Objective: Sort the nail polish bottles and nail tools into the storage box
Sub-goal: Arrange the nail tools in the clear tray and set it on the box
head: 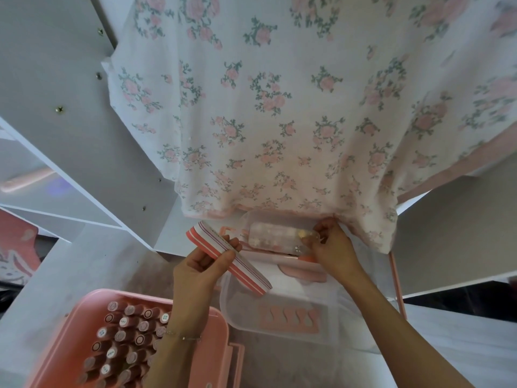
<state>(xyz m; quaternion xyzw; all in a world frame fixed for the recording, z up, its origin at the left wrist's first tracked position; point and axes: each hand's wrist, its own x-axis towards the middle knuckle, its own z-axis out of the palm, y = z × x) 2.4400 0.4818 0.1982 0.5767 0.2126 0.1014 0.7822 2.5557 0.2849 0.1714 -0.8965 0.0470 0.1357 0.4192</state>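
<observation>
left hand (200, 268) fingers wrapped round one nail buffer block (228, 257), right hand (333, 249) pinching one clear case of nail charms (277, 235), one pink toe separator (289, 317) in clear box (228, 306), pink tray (207, 357) with twenty-odd polish bottles (126, 338)

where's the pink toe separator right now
In the head view, the pink toe separator lies flat inside the clear plastic box, low in the middle, right of the pink tray of nail polish bottles.

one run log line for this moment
left hand: grips pink-edged nail buffer block | right hand: pinches small clear plastic case | pink bottle tray: filled
</observation>
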